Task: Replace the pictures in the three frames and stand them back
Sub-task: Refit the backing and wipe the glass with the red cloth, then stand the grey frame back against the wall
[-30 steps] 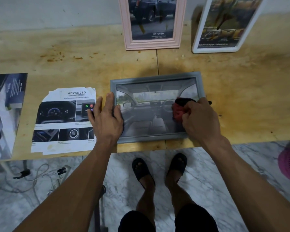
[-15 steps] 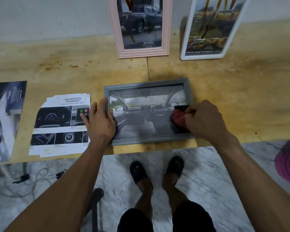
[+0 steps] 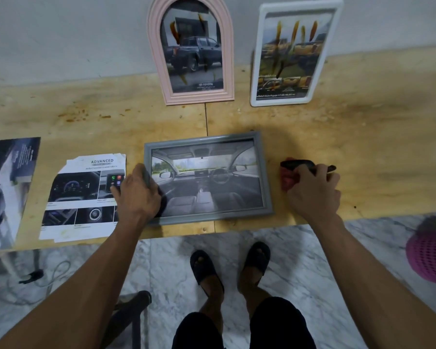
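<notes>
A grey frame (image 3: 237,137) with a car-interior picture lies flat near the front edge of the wooden table (image 3: 363,137). My left hand (image 3: 139,195) rests on the frame's left side, fingers curled over its edge. To the right of the frame, my right hand (image 3: 312,190) grips a red and black cloth (image 3: 288,178) on the tabletop. A pink arched frame (image 3: 227,79) with a pickup picture and a white frame (image 3: 256,79) with a yellow-car picture stand against the wall at the back.
A printed sheet headed ADVANCED (image 3: 83,195) lies left of the grey frame, and another dark print (image 3: 5,187) lies at the far left. A pink mesh basket (image 3: 431,255) sits on the marble floor at right. Cables (image 3: 35,275) lie on the floor at left.
My right hand has moved the cloth off the frame's glass onto the table to its right. The camera has tilted up, showing more of the two standing frames.
</notes>
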The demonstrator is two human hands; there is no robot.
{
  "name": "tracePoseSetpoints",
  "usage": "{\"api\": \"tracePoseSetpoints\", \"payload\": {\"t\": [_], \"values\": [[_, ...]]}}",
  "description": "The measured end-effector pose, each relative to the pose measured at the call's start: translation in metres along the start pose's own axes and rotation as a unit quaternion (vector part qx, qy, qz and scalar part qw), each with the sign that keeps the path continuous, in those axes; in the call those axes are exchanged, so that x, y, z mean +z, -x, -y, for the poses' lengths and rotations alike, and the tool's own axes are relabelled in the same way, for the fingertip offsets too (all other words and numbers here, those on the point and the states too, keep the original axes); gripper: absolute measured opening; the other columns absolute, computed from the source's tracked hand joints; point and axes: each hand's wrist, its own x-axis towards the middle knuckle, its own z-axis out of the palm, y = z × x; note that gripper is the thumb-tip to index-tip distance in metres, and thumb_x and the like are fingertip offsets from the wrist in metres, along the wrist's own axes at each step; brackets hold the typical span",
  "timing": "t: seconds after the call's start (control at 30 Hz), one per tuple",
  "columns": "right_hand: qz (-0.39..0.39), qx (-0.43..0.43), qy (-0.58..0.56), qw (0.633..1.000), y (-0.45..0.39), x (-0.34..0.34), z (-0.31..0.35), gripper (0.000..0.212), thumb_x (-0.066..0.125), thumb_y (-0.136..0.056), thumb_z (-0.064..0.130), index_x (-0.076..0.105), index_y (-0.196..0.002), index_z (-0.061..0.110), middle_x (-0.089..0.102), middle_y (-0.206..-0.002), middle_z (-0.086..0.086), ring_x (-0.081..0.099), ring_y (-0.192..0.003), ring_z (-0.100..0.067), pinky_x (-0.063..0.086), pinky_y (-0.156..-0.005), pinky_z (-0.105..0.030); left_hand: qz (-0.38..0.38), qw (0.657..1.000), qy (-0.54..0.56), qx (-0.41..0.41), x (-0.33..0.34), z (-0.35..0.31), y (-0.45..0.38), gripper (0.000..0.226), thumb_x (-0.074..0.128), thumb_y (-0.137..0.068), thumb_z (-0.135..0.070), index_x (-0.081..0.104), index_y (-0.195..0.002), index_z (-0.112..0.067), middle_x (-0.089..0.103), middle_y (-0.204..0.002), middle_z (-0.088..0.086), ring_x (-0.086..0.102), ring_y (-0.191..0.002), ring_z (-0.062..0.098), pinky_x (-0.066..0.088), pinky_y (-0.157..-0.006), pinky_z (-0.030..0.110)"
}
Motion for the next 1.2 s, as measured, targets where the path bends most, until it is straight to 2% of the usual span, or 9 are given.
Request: {"api": "tracePoseSetpoints", "payload": {"t": [0.1,0.27,0.43,0.63,0.77,0.83,1.03,1.13,1.2], "values": [[0.056,0.018,0.002,0.998,0.000,-0.005,-0.002,0.039,0.048,-0.086,0.024,0.052,-0.125,0.028,0.030,-0.141,-0.011,0.024,-0.128,-0.038,0.035,-0.099,-0.055,-0.026,0.999,-0.018,-0.013,0.001,-0.003,0.009,0.024,0.060,-0.087,-0.020,0.048,-0.106,-0.013,0.063,-0.107,0.021,0.056,-0.104,0.045,0.042,-0.095,0.055],[-0.079,-0.078,-0.049,0.993,0.016,-0.015,0.016,0.036,0.054,-0.077,0.015,0.063,-0.111,0.017,0.050,-0.122,-0.013,0.042,-0.112,-0.037,0.038,-0.087,-0.046,-0.009,0.997,-0.034,-0.072,0.003,-0.006,0.020,0.028,0.059,-0.091,-0.028,0.057,-0.111,-0.009,0.058,-0.116,0.021,0.052,-0.110,0.044,0.047,-0.090,0.054],[0.101,-0.073,-0.227,0.966,0.031,-0.002,0.047,0.053,0.052,-0.081,0.009,0.044,-0.134,0.012,0.048,-0.126,-0.017,0.048,-0.112,-0.036,0.043,-0.090,-0.042,-0.009,0.989,0.018,-0.147,-0.001,-0.017,0.030,0.024,0.060,-0.090,-0.033,0.068,-0.100,-0.013,0.065,-0.106,0.019,0.060,-0.101,0.042,0.051,-0.089,0.052],[0.144,0.038,-0.247,0.957,0.029,0.012,0.051,0.056,0.051,-0.085,0.015,0.039,-0.140,0.009,0.043,-0.131,-0.018,0.048,-0.115,-0.039,0.043,-0.099,-0.051,0.023,0.955,0.175,-0.239,-0.002,-0.015,0.026,0.024,0.064,-0.092,-0.032,0.067,-0.104,-0.012,0.065,-0.099,0.009,0.061,-0.092,0.031,0.053,-0.087,0.041],[0.209,0.119,-0.316,0.918,0.014,0.010,0.048,0.047,0.051,-0.085,0.019,0.047,-0.131,0.007,0.046,-0.130,-0.014,0.053,-0.108,-0.034,0.048,-0.089,-0.042,0.040,0.883,0.346,-0.316,0.003,-0.004,0.016,0.040,0.073,-0.070,-0.041,0.072,-0.089,-0.006,0.074,-0.092,0.014,0.071,-0.086,0.032,0.059,-0.086,0.045],[0.224,0.136,-0.343,0.902,0.009,0.010,0.047,0.047,0.057,-0.080,0.021,0.052,-0.125,0.009,0.052,-0.124,-0.014,0.056,-0.103,-0.032,0.051,-0.082,-0.040,0.015,0.855,0.394,-0.337,-0.005,-0.010,0.018,0.040,0.071,-0.079,-0.042,0.069,-0.086,-0.002,0.072,-0.095,0.013,0.069,-0.088,0.031,0.057,-0.088,0.043],[0.221,0.139,-0.461,0.848,0.013,-0.017,0.056,0.042,0.052,-0.096,0.021,0.039,-0.134,0.014,0.051,-0.118,-0.007,0.051,-0.098,-0.021,0.046,-0.079,-0.033,-0.054,0.824,0.455,-0.332,-0.048,-0.026,0.026,0.045,0.062,-0.093,-0.042,0.060,-0.112,-0.001,0.061,-0.113,0.014,0.057,-0.102,0.031,0.048,-0.091,0.038],[0.186,0.099,-0.492,0.845,0.010,-0.048,0.067,0.037,0.045,-0.100,0.023,0.044,-0.136,0.015,0.056,-0.118,-0.009,0.052,-0.087,-0.017,0.040,-0.059,-0.027,-0.062,0.801,0.503,-0.318,-0.086,-0.032,0.027,0.042,0.067,-0.086,-0.041,0.062,-0.104,-0.003,0.063,-0.100,0.012,0.060,-0.088,0.029,0.050,-0.075,0.037],[0.152,0.049,-0.496,0.854,0.006,-0.072,0.079,0.034,0.045,-0.101,0.022,0.051,-0.133,0.012,0.058,-0.114,-0.008,0.052,-0.084,-0.017,0.041,-0.062,-0.027,-0.058,0.774,0.549,-0.311,-0.113,-0.037,0.027,0.038,0.069,-0.077,-0.042,0.062,-0.094,-0.009,0.060,-0.088,0.010,0.055,-0.071,0.025,0.044,-0.060,0.034]]}}
